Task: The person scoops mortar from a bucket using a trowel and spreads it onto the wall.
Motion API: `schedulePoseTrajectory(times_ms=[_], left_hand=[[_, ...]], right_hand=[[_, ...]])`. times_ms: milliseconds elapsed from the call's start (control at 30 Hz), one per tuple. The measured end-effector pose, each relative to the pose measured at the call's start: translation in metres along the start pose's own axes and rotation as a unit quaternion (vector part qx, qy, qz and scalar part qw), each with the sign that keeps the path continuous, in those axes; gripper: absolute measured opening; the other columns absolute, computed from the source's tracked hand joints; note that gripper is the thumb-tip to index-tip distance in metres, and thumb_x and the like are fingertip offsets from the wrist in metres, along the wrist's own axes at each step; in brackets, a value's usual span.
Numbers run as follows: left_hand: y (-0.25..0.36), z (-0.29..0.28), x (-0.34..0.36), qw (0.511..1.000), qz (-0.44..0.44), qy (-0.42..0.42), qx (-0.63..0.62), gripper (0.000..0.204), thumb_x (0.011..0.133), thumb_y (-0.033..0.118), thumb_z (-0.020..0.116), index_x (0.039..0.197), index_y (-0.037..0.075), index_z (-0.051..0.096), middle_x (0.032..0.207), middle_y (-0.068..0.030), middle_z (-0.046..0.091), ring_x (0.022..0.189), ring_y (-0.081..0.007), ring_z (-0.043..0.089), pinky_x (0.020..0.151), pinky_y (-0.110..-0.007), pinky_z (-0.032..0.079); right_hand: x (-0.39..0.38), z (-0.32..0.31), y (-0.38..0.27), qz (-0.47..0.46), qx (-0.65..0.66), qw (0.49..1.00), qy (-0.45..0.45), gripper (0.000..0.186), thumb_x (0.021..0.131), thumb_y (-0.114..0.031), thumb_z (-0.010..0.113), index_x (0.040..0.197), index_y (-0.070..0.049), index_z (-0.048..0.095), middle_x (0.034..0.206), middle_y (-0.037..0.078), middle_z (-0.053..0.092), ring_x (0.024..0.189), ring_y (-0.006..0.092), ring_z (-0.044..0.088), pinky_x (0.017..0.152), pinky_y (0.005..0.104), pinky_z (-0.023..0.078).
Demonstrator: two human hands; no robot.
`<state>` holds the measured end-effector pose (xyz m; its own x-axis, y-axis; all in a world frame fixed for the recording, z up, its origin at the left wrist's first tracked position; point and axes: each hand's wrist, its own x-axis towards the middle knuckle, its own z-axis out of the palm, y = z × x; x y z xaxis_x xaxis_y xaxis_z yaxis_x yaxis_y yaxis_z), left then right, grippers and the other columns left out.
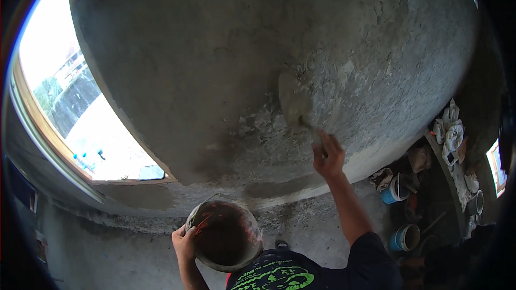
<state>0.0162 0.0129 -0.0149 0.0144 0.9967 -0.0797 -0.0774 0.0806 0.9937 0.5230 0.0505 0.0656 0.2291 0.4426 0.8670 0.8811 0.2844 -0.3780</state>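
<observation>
My right hand [329,157] is closed round the handle of a trowel [294,99]. Its pale, rounded blade lies close to the rough grey wall [215,70]; whether it touches is hard to tell. Damp, patchy plaster [258,121] shows just left of the blade. Low in front of me, my left hand [184,243] grips the left rim of a bucket [257,236]. The bucket is tilted so that its dark inside shows, with reddish stains and a thin wire handle at the top. Shadow hides how much is in it.
At the left a bright window [131,153] has a wooden frame and small things on its sill. On the right floor stand two blue buckets [396,240] with dirty rims. Farther right, white sacks [451,131] and a grey bucket [475,204] rest on a ledge.
</observation>
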Motion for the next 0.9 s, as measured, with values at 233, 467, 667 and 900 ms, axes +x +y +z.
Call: schedulePoseTrajectory(times_ms=[233, 467, 667, 900], left_hand=[[-0.001, 0.006, 0.007, 1.000, -0.013, -0.012, -0.010, 0.030, 0.096, 0.001, 0.062, 0.121, -0.012, 0.074, 0.104, -0.0050, 0.077, 0.088, -0.0096, 0.067, 0.082, -0.025, 0.053], [0.017, 0.005, 0.003, 1.000, 0.019, 0.005, 0.010, 0.031, 0.096, 0.001, 0.060, 0.120, -0.012, 0.074, 0.107, -0.0068, 0.077, 0.092, -0.0126, 0.070, 0.086, -0.028, 0.055], [0.004, 0.007, 0.004, 1.000, -0.011, -0.009, -0.006, 0.030, 0.097, 0.002, 0.061, 0.121, -0.012, 0.073, 0.107, -0.0070, 0.078, 0.090, -0.0114, 0.069, 0.084, -0.027, 0.055], [0.005, 0.018, -0.004, 1.000, 0.021, 0.008, -0.008, 0.031, 0.097, 0.004, 0.061, 0.120, -0.012, 0.074, 0.107, -0.0078, 0.077, 0.090, -0.0139, 0.070, 0.085, -0.029, 0.056]], right_hand=[[0.043, -0.014, 0.026, -0.060, -0.158, 0.985, 0.012, 0.054, 0.089, -0.010, 0.079, 0.141, -0.021, 0.070, 0.100, 0.006, 0.070, 0.071, 0.0292, 0.071, 0.060, 0.0398, 0.058], [-0.031, -0.039, 0.063, -0.003, -0.085, 0.996, -0.004, 0.051, 0.090, -0.006, 0.078, 0.140, -0.014, 0.070, 0.100, 0.009, 0.071, 0.074, 0.0298, 0.073, 0.060, 0.0387, 0.057], [0.056, -0.017, -0.001, -0.029, -0.034, 0.999, -0.004, 0.053, 0.089, -0.006, 0.078, 0.140, -0.018, 0.070, 0.099, 0.008, 0.071, 0.074, 0.0303, 0.073, 0.061, 0.0405, 0.057], [-0.012, -0.015, 0.030, -0.033, -0.097, 0.979, -0.175, 0.056, 0.086, -0.012, 0.081, 0.139, -0.027, 0.071, 0.100, 0.008, 0.071, 0.072, 0.0296, 0.072, 0.062, 0.0417, 0.060]])
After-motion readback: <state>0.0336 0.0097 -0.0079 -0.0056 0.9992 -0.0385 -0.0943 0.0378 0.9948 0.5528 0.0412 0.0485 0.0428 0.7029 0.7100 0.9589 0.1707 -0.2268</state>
